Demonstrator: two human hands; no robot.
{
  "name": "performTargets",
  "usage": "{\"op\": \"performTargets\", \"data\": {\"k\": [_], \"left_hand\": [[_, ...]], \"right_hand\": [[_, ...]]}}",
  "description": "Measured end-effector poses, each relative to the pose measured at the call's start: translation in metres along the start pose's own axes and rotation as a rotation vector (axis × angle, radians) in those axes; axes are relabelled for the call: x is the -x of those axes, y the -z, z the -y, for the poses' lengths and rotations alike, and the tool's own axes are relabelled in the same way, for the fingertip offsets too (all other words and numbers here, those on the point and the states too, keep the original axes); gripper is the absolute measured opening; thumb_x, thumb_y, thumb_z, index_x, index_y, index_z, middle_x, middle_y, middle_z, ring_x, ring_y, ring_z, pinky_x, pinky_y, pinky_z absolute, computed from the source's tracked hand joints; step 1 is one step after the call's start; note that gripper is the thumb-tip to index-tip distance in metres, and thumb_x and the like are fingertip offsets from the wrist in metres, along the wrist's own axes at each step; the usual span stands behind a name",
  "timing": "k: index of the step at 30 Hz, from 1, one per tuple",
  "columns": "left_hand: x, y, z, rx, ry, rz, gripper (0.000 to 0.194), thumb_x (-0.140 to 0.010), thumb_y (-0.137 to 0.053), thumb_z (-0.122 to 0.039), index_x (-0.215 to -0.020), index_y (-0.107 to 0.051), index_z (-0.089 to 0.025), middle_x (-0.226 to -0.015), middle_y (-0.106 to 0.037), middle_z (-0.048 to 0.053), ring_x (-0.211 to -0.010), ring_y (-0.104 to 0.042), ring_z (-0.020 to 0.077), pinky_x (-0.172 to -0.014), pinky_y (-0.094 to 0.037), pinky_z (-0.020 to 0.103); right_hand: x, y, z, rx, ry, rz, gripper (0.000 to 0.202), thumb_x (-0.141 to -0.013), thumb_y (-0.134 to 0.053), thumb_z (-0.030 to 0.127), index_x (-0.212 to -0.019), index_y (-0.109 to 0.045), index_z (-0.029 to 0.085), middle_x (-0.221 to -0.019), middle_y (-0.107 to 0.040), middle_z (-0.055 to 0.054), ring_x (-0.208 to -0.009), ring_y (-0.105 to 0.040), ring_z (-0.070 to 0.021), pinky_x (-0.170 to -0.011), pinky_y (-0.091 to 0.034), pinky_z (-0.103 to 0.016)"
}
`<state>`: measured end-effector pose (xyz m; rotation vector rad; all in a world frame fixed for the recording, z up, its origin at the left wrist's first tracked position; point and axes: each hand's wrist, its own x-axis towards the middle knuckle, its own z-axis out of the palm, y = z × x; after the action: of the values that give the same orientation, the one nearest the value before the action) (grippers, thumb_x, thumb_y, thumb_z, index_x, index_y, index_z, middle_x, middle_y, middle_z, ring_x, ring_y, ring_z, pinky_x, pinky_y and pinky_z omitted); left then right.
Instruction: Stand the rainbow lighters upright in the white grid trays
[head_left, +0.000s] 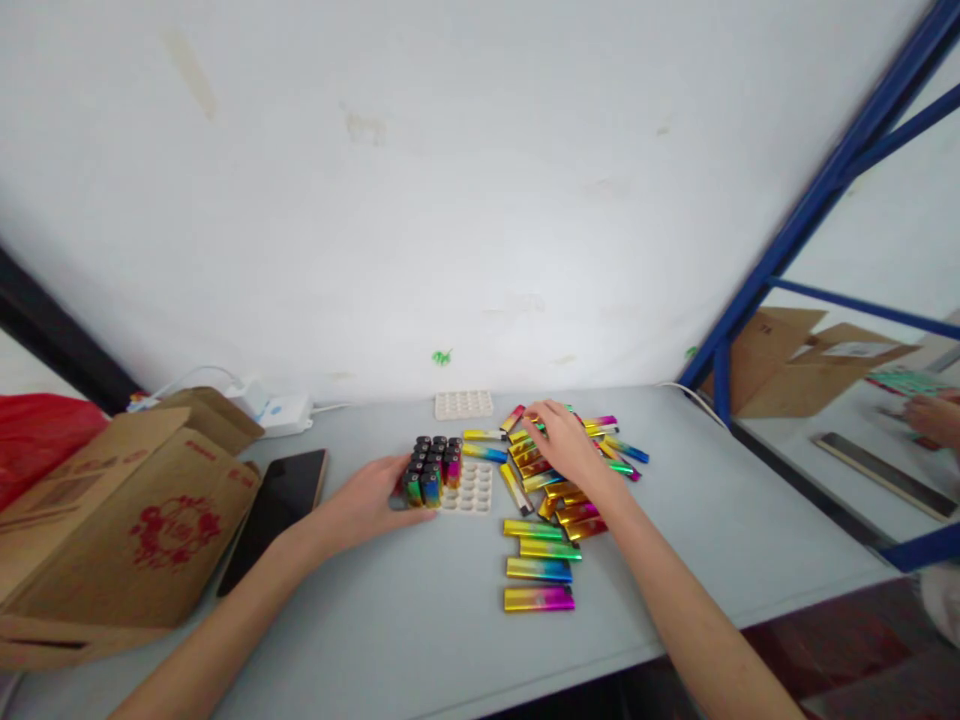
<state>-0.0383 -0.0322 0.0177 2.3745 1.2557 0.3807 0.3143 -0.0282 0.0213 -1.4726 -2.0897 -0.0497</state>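
Note:
My left hand (pixel 367 505) is closed around the left side of a white tray (pixel 474 490) with round holes. Metallic multicoloured lighters (pixel 430 486) with black tops stand upright in the tray's left part. Holes on its right side hold nothing. Over a loose pile of lighters (pixel 536 468) to the right of the tray, my right hand (pixel 562 440) reaches down with bent, parted fingers. The fingertips touch the pile and are partly hidden. Several more lighters (pixel 538 570) lie in a rough column nearer the table's front.
A second white holed tray (pixel 463 404) lies by the wall. On the left are a phone (pixel 277 510), a brown paper bag (pixel 150 510) and a white power strip (pixel 285 413). A blue metal frame (pixel 810 200) borders the right side; beyond it are a cardboard box (pixel 780 370) and another person's hand (pixel 934 415).

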Motion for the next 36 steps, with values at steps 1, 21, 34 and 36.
{"op": "performTargets", "data": {"k": [1,21,34,36], "left_hand": [[0.000,0.000,0.000,0.001,-0.002,0.003,0.060,-0.081,-0.078,-0.063,-0.122,-0.070,-0.020,-0.120,-0.078,0.013,-0.104,-0.073,0.0341,-0.095,-0.060,0.044],[0.001,-0.001,0.001,-0.008,-0.034,-0.048,0.055,-0.079,-0.081,-0.058,-0.121,-0.071,-0.022,-0.120,-0.079,0.013,-0.109,-0.075,0.0355,-0.098,-0.060,0.045],[0.000,-0.002,0.003,-0.037,-0.025,-0.014,0.058,-0.082,-0.077,-0.063,-0.122,-0.069,-0.023,-0.122,-0.078,0.013,-0.107,-0.075,0.0343,-0.098,-0.061,0.044],[0.000,-0.002,0.003,-0.035,-0.028,-0.009,0.058,-0.082,-0.077,-0.064,-0.122,-0.069,-0.023,-0.122,-0.078,0.014,-0.107,-0.075,0.0349,-0.098,-0.061,0.045]], "right_hand": [[-0.006,0.001,-0.019,0.023,-0.022,0.002,0.022,-0.110,-0.054,0.025,-0.121,-0.071,0.016,-0.121,-0.074,-0.015,-0.118,-0.068,-0.0285,-0.108,-0.051,-0.040],[-0.024,0.015,-0.086,-0.097,-0.221,0.089,0.027,-0.108,-0.047,0.024,-0.119,-0.070,0.016,-0.095,-0.080,-0.010,-0.092,-0.073,-0.0235,-0.087,-0.051,-0.032],[-0.010,-0.006,0.029,-0.855,-0.348,-0.164,0.060,-0.086,-0.069,0.080,-0.071,-0.059,0.023,-0.064,-0.054,0.003,-0.063,-0.049,-0.0166,-0.061,-0.040,-0.029],[-0.004,-0.008,0.038,-0.936,-0.318,-0.073,0.058,-0.093,-0.061,0.080,-0.076,-0.056,0.025,-0.066,-0.058,0.002,-0.063,-0.055,-0.0177,-0.064,-0.046,-0.030]]}}
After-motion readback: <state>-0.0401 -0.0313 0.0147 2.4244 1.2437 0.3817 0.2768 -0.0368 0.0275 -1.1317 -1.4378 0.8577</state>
